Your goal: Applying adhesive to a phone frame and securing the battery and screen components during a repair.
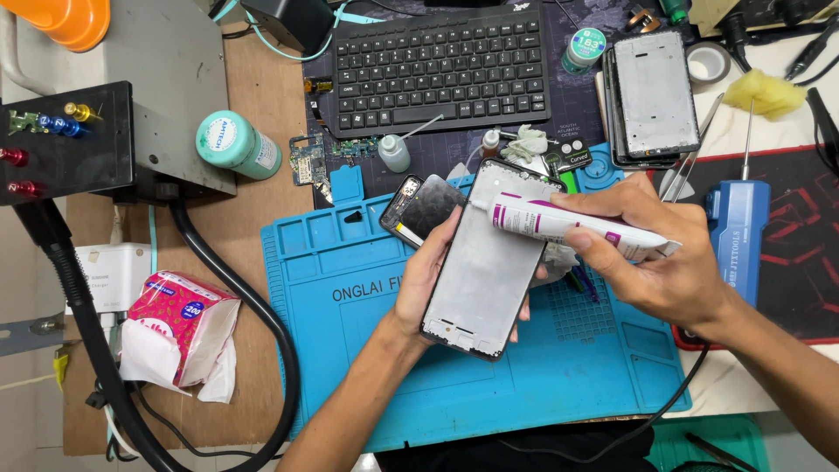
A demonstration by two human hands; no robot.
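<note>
My left hand [426,280] holds a black phone frame [485,267] from underneath, its grey inner side facing up, tilted over the blue work mat [350,350]. My right hand [651,253] grips a white and purple glue tube [559,223], whose thin nozzle touches the frame's upper left edge. A second dark phone part [421,208] lies on the mat just left of the frame's top.
A black keyboard [437,65] lies at the back, a stack of phone frames [654,96] at the back right. A blue tool [738,232] rests on the red and black mat. At left are a pink tissue pack [179,328], a teal can [234,144] and a black hose [253,315].
</note>
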